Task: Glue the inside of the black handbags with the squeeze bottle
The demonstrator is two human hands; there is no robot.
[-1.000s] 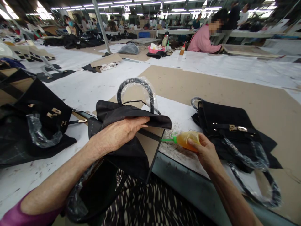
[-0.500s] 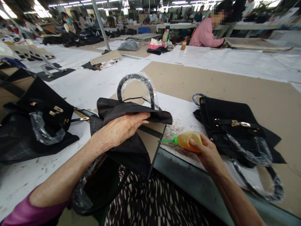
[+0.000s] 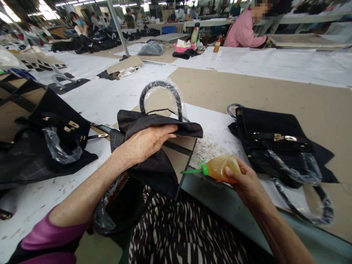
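Over my lap, at the table's edge, a black handbag (image 3: 154,174) lies tilted, its dark lining pulled up and a beige inner panel showing. One plastic-wrapped handle (image 3: 141,97) stands up behind it. My left hand (image 3: 148,143) is closed on the folded lining, fingers together, thumb hidden. In my right hand (image 3: 246,179) is a squeeze bottle (image 3: 221,168) of amber liquid, held on its side with the thumb on its wall. Its thin green nozzle (image 3: 192,171) points left at the bag's side edge; whether the tip touches, I cannot tell.
To the right lies another black handbag (image 3: 277,137) with gold hardware and wrapped handles. More open black bags (image 3: 60,124) stand at the left. Dark crumbs (image 3: 207,146) litter the white paper. Across the table are a pink basket (image 3: 178,48), an orange bottle (image 3: 217,44) and a person in pink (image 3: 242,31).
The nozzle tip has shifted slightly left and down, further over the bag's side edge. My left hand keeps its grip on the lining. The whole view has shifted a little.
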